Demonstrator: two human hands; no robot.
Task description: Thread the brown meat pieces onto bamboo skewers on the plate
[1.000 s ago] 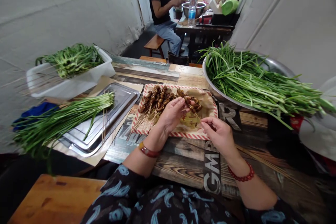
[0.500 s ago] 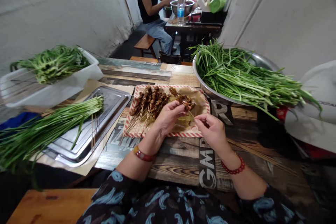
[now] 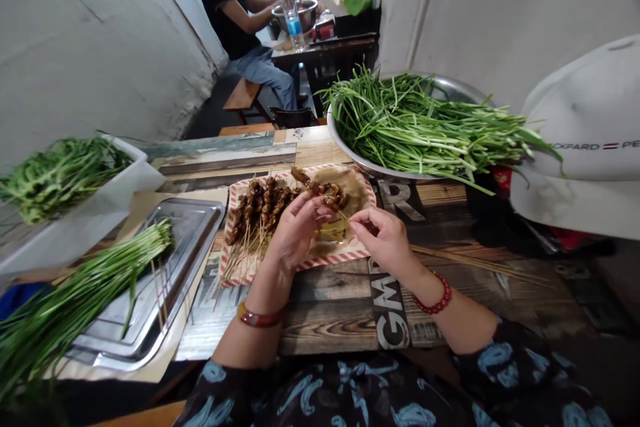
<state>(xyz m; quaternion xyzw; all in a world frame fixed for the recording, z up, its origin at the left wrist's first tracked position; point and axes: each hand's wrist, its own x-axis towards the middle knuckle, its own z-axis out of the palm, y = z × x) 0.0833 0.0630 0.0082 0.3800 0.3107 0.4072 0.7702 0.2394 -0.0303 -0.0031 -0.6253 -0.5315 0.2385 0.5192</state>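
Over a paper-lined tray with a red-and-white striped rim (image 3: 350, 255), my left hand (image 3: 293, 230) has its fingers closed on a brown sauced piece of meat (image 3: 331, 193). Opposite it, my right hand (image 3: 384, 238) pinches a thin wooden skewer (image 3: 344, 215), which points toward the meat at my left fingertips. Those fingertips partly hide where the skewer meets the meat. Finished-looking meat skewers (image 3: 255, 203) lie side by side in the left half of the tray, sticks toward me. Loose meat (image 3: 303, 177) sits just beyond my left hand.
Left of the tray, a metal tray (image 3: 193, 230) bears a bundle of green chives (image 3: 115, 260); behind it is a white bin (image 3: 145, 180) of greens. At right stand a steel basin (image 3: 350, 155) of chives, bare sticks (image 3: 480, 262) and a white cap (image 3: 585, 140). Another person (image 3: 225, 7) sits beyond.
My view has turned right, so the surroundings appear shifted left. Both hands keep nearly the same pose over the tray, still holding the meat and the skewer.
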